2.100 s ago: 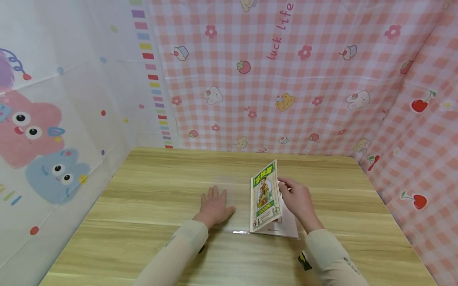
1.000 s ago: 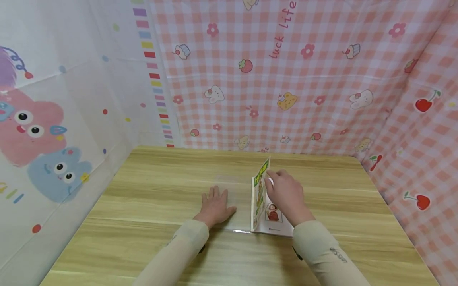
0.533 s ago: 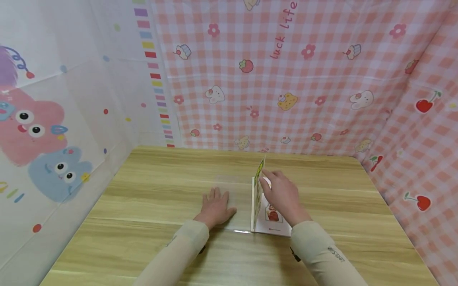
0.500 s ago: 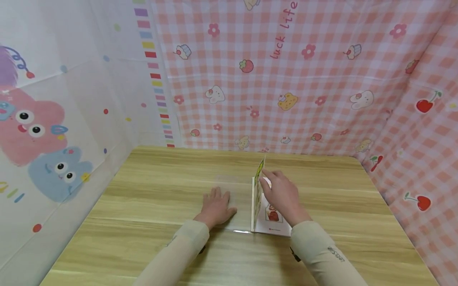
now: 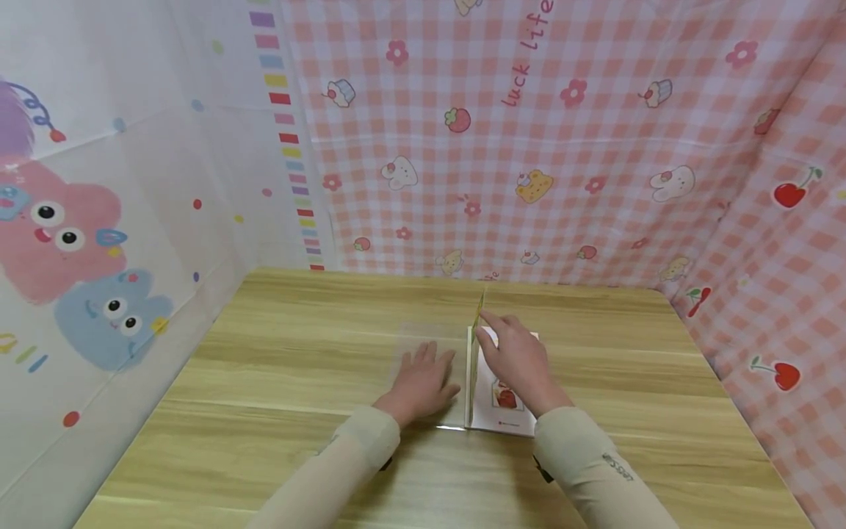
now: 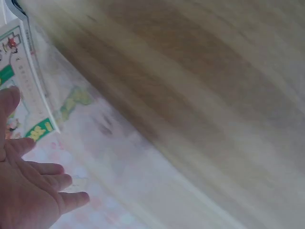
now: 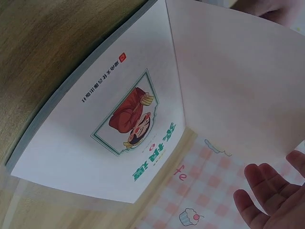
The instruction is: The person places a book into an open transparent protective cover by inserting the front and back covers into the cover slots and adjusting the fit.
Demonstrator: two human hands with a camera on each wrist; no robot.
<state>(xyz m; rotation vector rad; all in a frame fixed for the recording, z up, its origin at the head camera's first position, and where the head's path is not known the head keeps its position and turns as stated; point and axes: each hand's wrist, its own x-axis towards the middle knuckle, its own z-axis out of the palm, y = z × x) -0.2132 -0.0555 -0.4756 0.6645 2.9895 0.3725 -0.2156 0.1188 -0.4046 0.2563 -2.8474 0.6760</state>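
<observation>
A book (image 5: 489, 415) lies on the table with its front cover (image 7: 238, 81) raised nearly upright, showing the white title page (image 7: 128, 157) and its small red-robed figure. My right hand (image 5: 522, 364) pinches the cover near its far free edge; its other fingers are loosely bent in the right wrist view. To the left of the spine, a clear plastic sheet (image 5: 413, 334) stretches flat. On that sheet rests my left hand (image 5: 423, 382), palm down with fingers spread. In the left wrist view, the green-and-white printed outside of the cover (image 6: 26, 81) stands beyond the left thumb.
The wood-grain table (image 5: 277, 353) extends on both sides of the book. Behind it hangs a pink checked cloth (image 5: 429, 162). A white cloth with cartoon figures (image 5: 218, 147) borders the left side, and more checked cloth borders the right.
The cover has swung from leaning over the page to almost upright, the right hand moving left with it. Most recently the left hand slid right along the sheet, closer to the spine.
</observation>
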